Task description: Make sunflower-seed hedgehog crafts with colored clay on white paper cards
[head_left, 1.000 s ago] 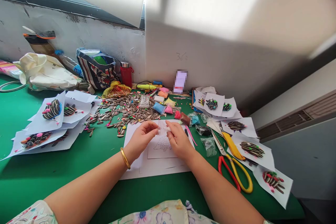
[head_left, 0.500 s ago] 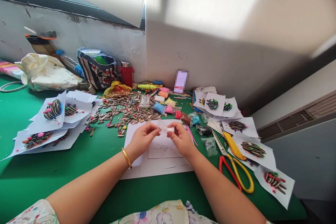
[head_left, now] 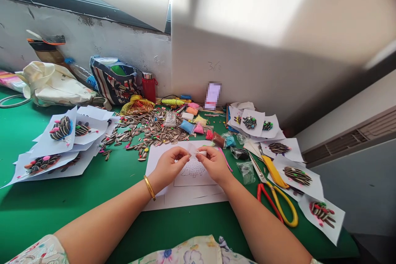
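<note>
Above a hedgehog drawing [head_left: 194, 170] on a small white sheet, both my hands pinch a small clear plastic packet [head_left: 192, 148]. A white lump, perhaps modelling clay, shows at its right end. My left hand [head_left: 170, 165], with a gold bangle at the wrist, is closed on the packet's left side. Thumb and fingers of my right hand [head_left: 215, 166] are closed on its right side, around the white lump. Under the drawing lies a larger white sheet [head_left: 185, 201]. Just beyond my right hand lies a pink plastic stick [head_left: 225, 159].
Striped sunflower seeds [head_left: 161, 128] lie heaped beyond the sheets, beside coloured clay packets [head_left: 187, 126]. Scissors [head_left: 276, 198] and a yellow utility knife [head_left: 275, 172] lie at right. Seed-decorated cards [head_left: 62, 130] are piled left, with more cards [head_left: 297, 175] right. Bags [head_left: 114, 80] and a red bottle [head_left: 149, 87] stand by the wall.
Both hands keep hold of the packet, with only slight finger movement. The clear plastic between them looks a little more upright. The view has shifted very slightly.
</note>
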A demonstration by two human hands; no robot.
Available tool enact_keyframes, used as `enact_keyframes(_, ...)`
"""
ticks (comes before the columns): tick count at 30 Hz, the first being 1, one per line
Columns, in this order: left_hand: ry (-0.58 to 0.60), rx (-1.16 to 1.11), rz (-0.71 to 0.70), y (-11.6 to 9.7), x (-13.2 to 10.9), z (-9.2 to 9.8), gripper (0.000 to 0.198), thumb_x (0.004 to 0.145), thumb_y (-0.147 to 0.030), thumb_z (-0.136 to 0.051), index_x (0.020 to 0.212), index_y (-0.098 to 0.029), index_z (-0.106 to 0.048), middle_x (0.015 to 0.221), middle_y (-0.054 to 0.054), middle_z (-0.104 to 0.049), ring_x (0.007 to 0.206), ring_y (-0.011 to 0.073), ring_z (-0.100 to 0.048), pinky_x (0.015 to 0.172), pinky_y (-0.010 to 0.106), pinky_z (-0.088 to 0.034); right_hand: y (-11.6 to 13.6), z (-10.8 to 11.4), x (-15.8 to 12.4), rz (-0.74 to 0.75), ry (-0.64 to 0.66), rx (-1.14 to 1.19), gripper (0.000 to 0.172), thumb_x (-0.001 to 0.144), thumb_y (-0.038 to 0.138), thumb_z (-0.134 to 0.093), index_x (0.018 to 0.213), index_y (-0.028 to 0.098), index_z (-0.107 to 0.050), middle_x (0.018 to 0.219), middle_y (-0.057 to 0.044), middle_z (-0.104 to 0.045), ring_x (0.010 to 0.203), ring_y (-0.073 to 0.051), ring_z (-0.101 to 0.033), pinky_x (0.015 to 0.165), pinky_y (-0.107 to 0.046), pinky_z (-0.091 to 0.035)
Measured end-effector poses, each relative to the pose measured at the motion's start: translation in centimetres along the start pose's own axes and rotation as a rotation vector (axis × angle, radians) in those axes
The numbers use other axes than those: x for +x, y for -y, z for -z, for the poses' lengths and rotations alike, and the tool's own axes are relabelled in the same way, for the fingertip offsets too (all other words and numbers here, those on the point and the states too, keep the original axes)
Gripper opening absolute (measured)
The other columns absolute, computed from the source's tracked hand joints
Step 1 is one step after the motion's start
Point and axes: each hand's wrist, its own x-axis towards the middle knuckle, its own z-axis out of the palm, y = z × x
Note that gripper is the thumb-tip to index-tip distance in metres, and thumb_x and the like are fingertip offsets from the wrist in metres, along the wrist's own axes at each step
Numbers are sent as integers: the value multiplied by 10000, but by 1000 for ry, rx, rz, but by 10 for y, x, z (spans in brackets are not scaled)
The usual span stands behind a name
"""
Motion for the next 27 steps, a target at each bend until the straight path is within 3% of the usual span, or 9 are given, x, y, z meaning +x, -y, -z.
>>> enact_keyframes(4,-6,-70,44,2,1,1,217,828,-407,-649,825,-191,-645,800,41,-681,773,197,-638,726,323,-503,1,2,-2,134,23,-69,333,853,387,-661,1150,241,-636,953,-37,-645,735,-164,-560,671,-306,-468)
enact_keyframes(6,-9,-149,86,2,2,2,237,823,-422,-667,828,-187,-638,811,43,-687,797,204,-659,754,336,-514,3,3,-2,212,29,-116,335,858,397,-668,1159,256,-628,1018,-46,-649,762,-170,-571,697,-318,-485)
enact_keyframes(11,-11,-271,150,1,3,1,256,809,-427,-692,817,-177,-637,826,50,-687,824,203,-662,784,340,-519,9,3,-2,297,59,-203,286,833,402,-712,1061,239,-650,905,-41,-636,715,-170,-554,677,-321,-486)
enact_keyframes(16,19,-146,78,4,2,1,260,828,-436,-663,830,-176,-651,826,45,-674,798,192,-632,754,322,-505,11,0,-3,333,80,-226,125,889,333,-642,944,221,-640,839,-28,-607,730,-166,-538,699,-312,-470)
enact_keyframes(20,18,-31,57,8,4,3,307,838,-486,-634,823,-180,-657,803,32,-659,758,182,-597,704,307,-485,10,-1,-5,284,60,-243,222,845,309,-684,1029,226,-591,868,-16,-607,708,-159,-515,675,-301,-459)
enact_keyframes(23,-19,19,14,11,6,5,295,856,-463,-614,765,-184,-648,767,23,-626,741,176,-576,694,305,-477,10,0,-5,263,37,-252,239,828,307,-703,1005,226,-565,833,1,-583,687,-152,-500,671,-298,-448)
enact_keyframes(27,-173,135,-146,10,5,6,229,836,-390,-656,712,-199,-676,879,40,-596,873,193,-583,816,335,-480,9,0,-5,293,-10,-240,218,842,338,-697,958,226,-550,828,5,-561,692,-149,-494,673,-294,-439)
